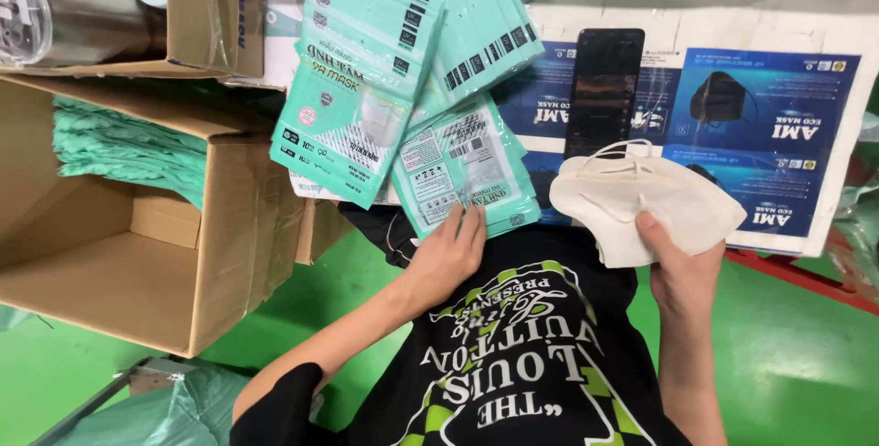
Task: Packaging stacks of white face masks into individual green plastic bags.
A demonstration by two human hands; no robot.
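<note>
Here, the right hand pinches a small stack of cream-white folded fabric face masks at its lower edge, with the thumb pressed on top and the other fingers hidden below. The masks are held in the air, in front of the white desk, and their ear loops lie on the upper side. The left hand is stretched forward with the fingers close together, and the fingertips touch the bottom edge of a flat mint-green plastic mask pouch that lies face down at the front of the desk. I cannot tell if the fingers grip this pouch or only rest on it.

Behind it, more mint-green pouches lie spread like a fan, partly one over another. A black smartphone stands just above the masks, on flat blue printed cartons. On the left side there is an open brown cardboard box with folded green material inside it. Further back, a shiny steel tumbler lies in another cardboard box. The floor below is green.
</note>
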